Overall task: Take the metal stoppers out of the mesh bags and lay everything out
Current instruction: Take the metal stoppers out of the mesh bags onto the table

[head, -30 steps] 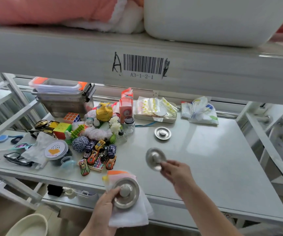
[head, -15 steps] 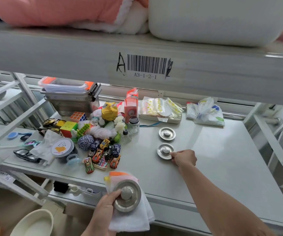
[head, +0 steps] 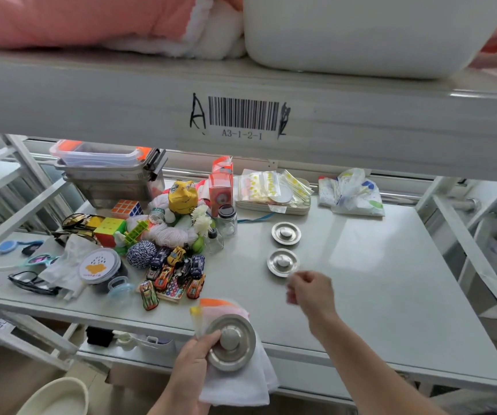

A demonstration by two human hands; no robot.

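Two round metal stoppers lie flat on the grey shelf (head: 376,280), the far stopper (head: 286,233) behind the near stopper (head: 282,262). My right hand (head: 311,290) hovers just in front and to the right of the near one, fingers loosely curled, holding nothing. My left hand (head: 194,359), over the shelf's front edge, grips a third metal stopper (head: 231,341) by its rim together with white mesh bags (head: 241,381) that hang beneath it. Orange and yellow tags show at the bags' top.
The shelf's left half holds toy cars (head: 175,274), puzzle cubes (head: 109,230), a yarn ball (head: 139,253), a small jar (head: 227,220), glasses and a clear lidded box (head: 106,172). A flat packet (head: 274,193) and a printed bag (head: 352,193) lie at the back. An upper shelf beam hangs overhead.
My right hand carried the second stopper out, set it down in front of the first one, let go and drew back toward me. My left hand kept its hold.
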